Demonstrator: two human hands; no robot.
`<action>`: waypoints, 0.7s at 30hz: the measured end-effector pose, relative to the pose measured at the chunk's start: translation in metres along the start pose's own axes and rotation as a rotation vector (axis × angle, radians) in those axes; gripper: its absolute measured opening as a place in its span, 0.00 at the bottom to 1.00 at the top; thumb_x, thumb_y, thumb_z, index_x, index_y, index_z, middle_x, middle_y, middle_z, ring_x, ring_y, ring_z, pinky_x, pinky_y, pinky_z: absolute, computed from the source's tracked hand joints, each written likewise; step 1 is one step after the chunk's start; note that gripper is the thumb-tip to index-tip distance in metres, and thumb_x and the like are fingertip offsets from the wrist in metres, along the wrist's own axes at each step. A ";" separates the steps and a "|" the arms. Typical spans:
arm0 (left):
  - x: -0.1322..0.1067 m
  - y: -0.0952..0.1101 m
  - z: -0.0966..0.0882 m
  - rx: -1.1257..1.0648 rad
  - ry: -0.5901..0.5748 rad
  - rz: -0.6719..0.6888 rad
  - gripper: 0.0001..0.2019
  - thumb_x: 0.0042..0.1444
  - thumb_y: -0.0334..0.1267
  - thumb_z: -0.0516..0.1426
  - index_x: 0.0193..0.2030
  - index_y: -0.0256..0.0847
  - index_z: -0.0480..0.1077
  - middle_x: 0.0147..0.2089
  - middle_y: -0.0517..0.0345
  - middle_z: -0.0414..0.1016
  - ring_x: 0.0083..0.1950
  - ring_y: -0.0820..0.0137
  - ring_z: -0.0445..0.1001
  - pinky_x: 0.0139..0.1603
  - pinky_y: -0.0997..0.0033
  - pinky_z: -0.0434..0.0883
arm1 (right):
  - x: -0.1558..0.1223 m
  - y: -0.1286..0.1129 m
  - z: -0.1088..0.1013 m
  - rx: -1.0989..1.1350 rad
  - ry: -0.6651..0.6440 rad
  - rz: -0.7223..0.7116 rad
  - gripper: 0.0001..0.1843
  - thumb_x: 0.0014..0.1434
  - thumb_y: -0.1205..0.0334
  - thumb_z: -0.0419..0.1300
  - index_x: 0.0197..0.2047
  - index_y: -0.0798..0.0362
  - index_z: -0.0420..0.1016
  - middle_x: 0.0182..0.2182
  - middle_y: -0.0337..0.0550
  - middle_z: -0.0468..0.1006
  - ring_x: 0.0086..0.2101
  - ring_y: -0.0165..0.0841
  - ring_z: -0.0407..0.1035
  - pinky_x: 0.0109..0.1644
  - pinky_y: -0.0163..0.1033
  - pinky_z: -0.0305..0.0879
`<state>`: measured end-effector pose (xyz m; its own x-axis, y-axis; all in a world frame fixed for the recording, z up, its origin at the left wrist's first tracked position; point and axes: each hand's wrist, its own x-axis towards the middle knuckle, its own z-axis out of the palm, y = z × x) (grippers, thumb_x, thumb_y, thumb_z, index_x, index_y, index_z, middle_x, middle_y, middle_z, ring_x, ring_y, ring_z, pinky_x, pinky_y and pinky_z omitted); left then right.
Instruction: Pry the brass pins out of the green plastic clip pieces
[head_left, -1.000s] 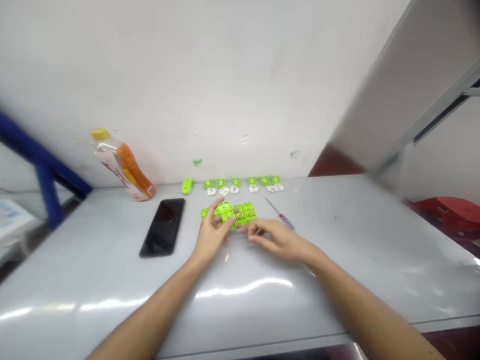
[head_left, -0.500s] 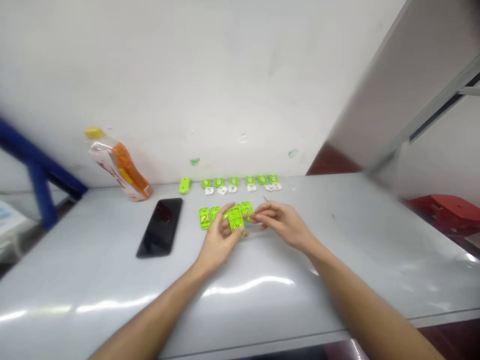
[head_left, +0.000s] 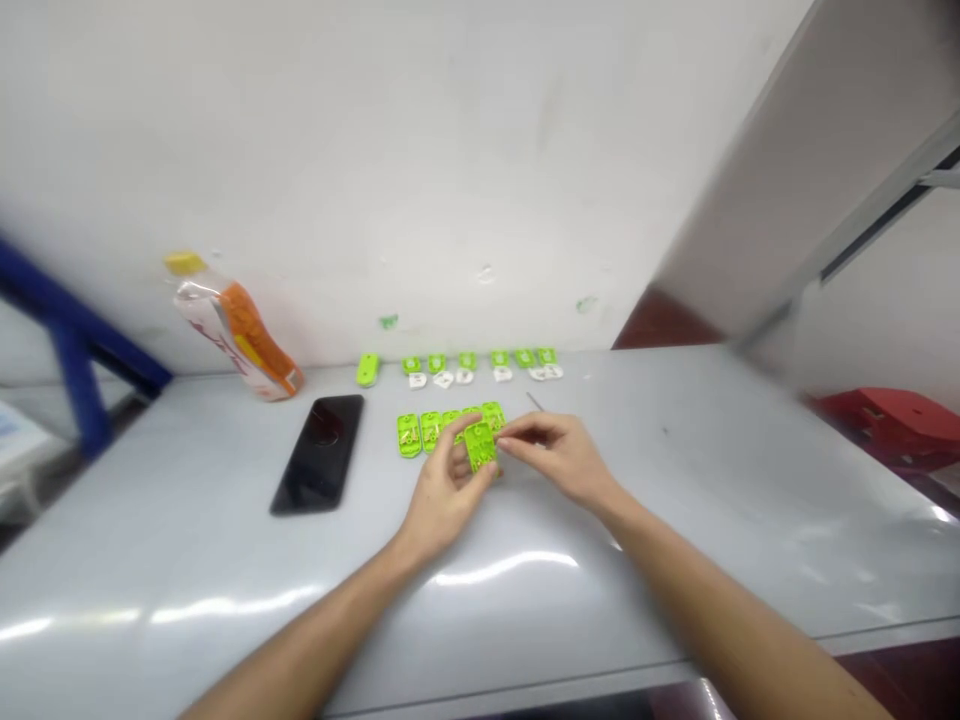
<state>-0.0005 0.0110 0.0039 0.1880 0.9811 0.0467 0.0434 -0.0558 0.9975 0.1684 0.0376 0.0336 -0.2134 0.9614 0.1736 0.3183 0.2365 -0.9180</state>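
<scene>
My left hand (head_left: 448,490) grips a bright green plastic casing half (head_left: 480,445) by its edges, its hollow inner side facing me and small brass-coloured bits inside. At the casing's right edge my right hand (head_left: 559,450) is closed in a pinch; whatever lies between the fingertips is too small to make out. Just behind the hands, several similar green casing halves (head_left: 409,436) lie in a row on the grey table, with brass-coloured pieces in them. A thin metal rod (head_left: 534,401) lies beyond my right fingers.
Along the wall runs a row of small green parts (head_left: 467,360) with white pieces (head_left: 443,379) before them. A closed-looking green casing (head_left: 367,369) lies left of these. A black phone (head_left: 319,455) and an orange-labelled bottle (head_left: 240,330) are on the left of the table (head_left: 712,500).
My left hand has moved slightly right with the green casing, uncovering more of the row behind. My right fingertips are now close against the casing's right edge.
</scene>
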 end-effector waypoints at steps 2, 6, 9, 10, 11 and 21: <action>0.000 0.000 0.000 -0.003 -0.006 0.004 0.26 0.56 0.41 0.57 0.60 0.48 0.54 0.31 0.60 0.68 0.34 0.67 0.75 0.30 0.72 0.71 | 0.000 0.000 0.002 -0.030 -0.001 -0.005 0.07 0.52 0.59 0.62 0.33 0.51 0.79 0.31 0.41 0.80 0.32 0.34 0.72 0.38 0.41 0.67; -0.001 0.001 0.000 -0.036 -0.019 0.015 0.27 0.56 0.40 0.57 0.61 0.46 0.53 0.32 0.60 0.68 0.36 0.68 0.75 0.33 0.72 0.71 | -0.002 -0.001 0.006 -0.089 -0.012 -0.064 0.05 0.52 0.62 0.61 0.32 0.52 0.78 0.29 0.40 0.79 0.30 0.32 0.71 0.33 0.37 0.65; -0.001 0.002 0.001 -0.048 -0.026 0.024 0.26 0.57 0.39 0.56 0.61 0.45 0.54 0.33 0.60 0.70 0.37 0.69 0.75 0.36 0.71 0.71 | -0.004 -0.002 0.009 -0.145 -0.005 -0.122 0.04 0.53 0.65 0.60 0.33 0.52 0.77 0.29 0.39 0.79 0.29 0.31 0.70 0.32 0.36 0.64; -0.001 0.002 0.001 -0.051 -0.028 0.031 0.26 0.57 0.39 0.56 0.61 0.45 0.54 0.33 0.59 0.70 0.37 0.69 0.75 0.37 0.71 0.71 | -0.005 -0.003 0.009 -0.163 -0.003 -0.140 0.04 0.53 0.66 0.60 0.33 0.51 0.76 0.29 0.39 0.78 0.29 0.30 0.69 0.32 0.36 0.64; -0.001 0.003 0.002 -0.053 -0.031 0.038 0.26 0.57 0.39 0.56 0.61 0.45 0.54 0.34 0.58 0.71 0.38 0.68 0.75 0.39 0.70 0.71 | -0.006 -0.004 0.010 -0.179 -0.004 -0.155 0.04 0.54 0.66 0.60 0.32 0.51 0.76 0.29 0.39 0.78 0.30 0.30 0.69 0.32 0.36 0.64; -0.002 0.007 0.002 0.005 -0.022 0.061 0.25 0.56 0.39 0.57 0.60 0.44 0.57 0.30 0.61 0.68 0.30 0.73 0.69 0.30 0.75 0.66 | -0.007 -0.005 0.014 -0.141 0.026 -0.068 0.02 0.54 0.64 0.60 0.31 0.51 0.75 0.28 0.38 0.76 0.29 0.30 0.68 0.33 0.36 0.62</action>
<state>0.0016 0.0085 0.0104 0.2123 0.9714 0.1064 0.0363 -0.1167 0.9925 0.1550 0.0280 0.0322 -0.2159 0.9454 0.2443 0.4311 0.3168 -0.8449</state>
